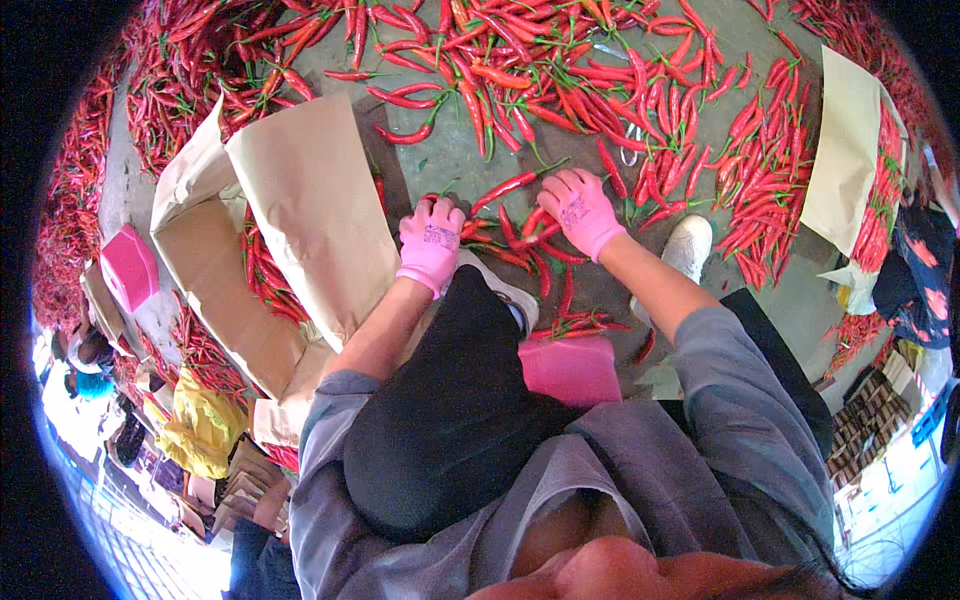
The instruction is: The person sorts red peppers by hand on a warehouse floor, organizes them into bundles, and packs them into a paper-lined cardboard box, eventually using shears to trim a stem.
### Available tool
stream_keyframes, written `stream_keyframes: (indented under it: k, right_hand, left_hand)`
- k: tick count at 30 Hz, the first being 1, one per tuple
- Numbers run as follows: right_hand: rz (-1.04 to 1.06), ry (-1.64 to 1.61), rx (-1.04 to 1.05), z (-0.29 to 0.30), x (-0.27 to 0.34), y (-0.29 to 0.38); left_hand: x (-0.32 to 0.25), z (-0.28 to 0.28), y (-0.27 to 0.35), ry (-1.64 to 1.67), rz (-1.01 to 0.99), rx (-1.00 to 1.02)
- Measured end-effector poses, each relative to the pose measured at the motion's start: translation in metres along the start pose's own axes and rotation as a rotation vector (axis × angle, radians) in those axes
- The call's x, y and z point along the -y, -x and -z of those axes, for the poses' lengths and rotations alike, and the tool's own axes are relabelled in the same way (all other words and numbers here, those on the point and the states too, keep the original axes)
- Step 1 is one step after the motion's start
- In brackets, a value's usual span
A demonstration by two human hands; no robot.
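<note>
Loose red chili peppers (517, 82) with green stems lie spread over the grey floor before me. My left hand (432, 238), in a pink glove, is at the right edge of an open paper-lined box (311, 202); a chili shows at its fingertips, but whether it is gripped is unclear. My right hand (577, 206), also gloved in pink, has curled fingers touching or just above the floor, beside the stem end of a long chili (510, 187). What lies under its fingers is hidden. Between the hands and my shoes are several more chilies (536, 232).
Beneath me is a pink plastic object (570, 367). Another pink container (129, 268) stands at the far left, near a yellow bag (199, 424). On the right, a second paper-lined box (844, 150) holds chilies. My white shoe (688, 244) rests near the right-hand pile. People are at the lower left.
</note>
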State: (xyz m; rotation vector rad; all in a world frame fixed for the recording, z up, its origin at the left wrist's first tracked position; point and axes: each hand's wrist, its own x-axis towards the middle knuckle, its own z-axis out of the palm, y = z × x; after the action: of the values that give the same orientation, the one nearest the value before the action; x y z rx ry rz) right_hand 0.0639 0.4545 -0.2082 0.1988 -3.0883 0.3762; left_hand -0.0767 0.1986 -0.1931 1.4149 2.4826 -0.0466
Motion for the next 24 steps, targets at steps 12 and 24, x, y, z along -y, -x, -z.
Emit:
stream_keyframes:
  k: [12,24]
  right_hand:
    - [-0.174,-0.202,0.108,0.035,0.002,-0.044]
    - [-0.495,-0.484,0.064,0.047,-0.019,-0.035]
  left_hand:
    - [-0.018,-0.011,-0.012,0.147,-0.310,-0.025]
    - [-0.045,0.041,-0.024,0.817,-0.121,-0.178]
